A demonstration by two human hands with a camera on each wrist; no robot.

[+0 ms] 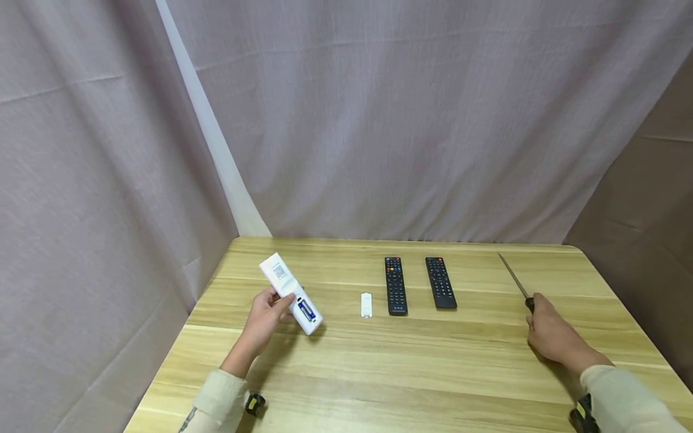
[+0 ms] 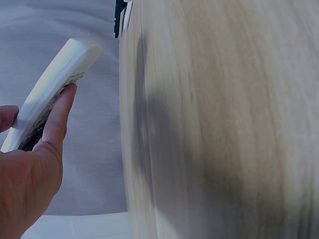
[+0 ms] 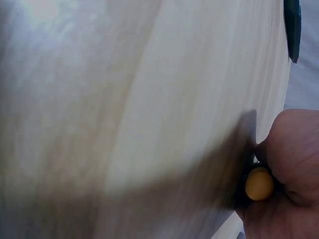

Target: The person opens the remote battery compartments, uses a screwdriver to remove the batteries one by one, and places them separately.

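My left hand (image 1: 264, 319) holds a white remote (image 1: 287, 281) tilted above the table, its back facing up. The remote's battery bay is uncovered, with a blue battery (image 1: 306, 310) inside; the thumb lies beside the bay. In the left wrist view, the fingers and thumb grip the white remote (image 2: 52, 82) from both sides. My right hand (image 1: 554, 334) grips the black handle of a screwdriver (image 1: 514, 276) at the right, its long shaft pointing to the back left. The right wrist view shows the handle's orange end (image 3: 259, 184) in the fist.
A small white cover (image 1: 366, 305) lies on the wooden table (image 1: 346, 373), right of the white remote. Two black remotes, one (image 1: 396, 288) nearer the middle and one (image 1: 441, 284) further right, lie buttons up. Grey curtains (image 1: 379, 120) hang behind and at the sides.
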